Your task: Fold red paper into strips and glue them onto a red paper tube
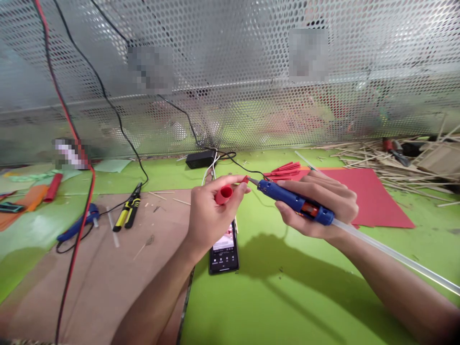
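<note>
My left hand is closed around a red rolled-paper tube, whose round open end faces me. Between its thumb and forefinger it also pinches a small red piece. My right hand grips a blue glue gun; a long clear glue stick runs out of its back end. The metal nozzle is at the small red piece, touching it or very close. Below my left hand a phone with a lit screen lies on the green table, partly hidden by that hand.
Red strips and a red sheet lie behind my right hand. Thin wooden sticks are heaped at right. Yellow-black pliers and another blue tool lie on a brown board. A red-black cable hangs at left before the perforated metal panel.
</note>
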`<state>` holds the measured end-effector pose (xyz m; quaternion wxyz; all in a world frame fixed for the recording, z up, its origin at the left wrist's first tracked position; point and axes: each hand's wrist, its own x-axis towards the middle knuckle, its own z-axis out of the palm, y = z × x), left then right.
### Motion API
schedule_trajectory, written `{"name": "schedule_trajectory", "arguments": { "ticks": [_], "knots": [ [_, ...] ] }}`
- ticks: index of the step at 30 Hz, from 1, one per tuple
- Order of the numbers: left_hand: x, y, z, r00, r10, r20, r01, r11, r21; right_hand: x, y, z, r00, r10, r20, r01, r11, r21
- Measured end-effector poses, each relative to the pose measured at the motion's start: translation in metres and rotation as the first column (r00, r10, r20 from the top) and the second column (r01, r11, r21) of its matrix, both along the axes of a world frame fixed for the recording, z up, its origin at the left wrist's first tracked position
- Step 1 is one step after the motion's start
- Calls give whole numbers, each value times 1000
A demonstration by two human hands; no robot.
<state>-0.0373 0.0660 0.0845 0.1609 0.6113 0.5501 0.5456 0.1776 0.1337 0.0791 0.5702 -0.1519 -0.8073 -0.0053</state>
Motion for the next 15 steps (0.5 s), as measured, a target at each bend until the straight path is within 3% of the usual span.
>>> {"name": "schedule_trajectory", "arguments": {
  "ticks": [7,15],
  "knots": [
    [-1,2,0,992,-34,119,40,998,-42,0,0,0,1000,3,-22,-3,1000,-18],
    [-1,2,-1,989,-26,144,31,999,-37,-1,-1,1,1000,11,-6,-11,1000,-4]
  ]
}}
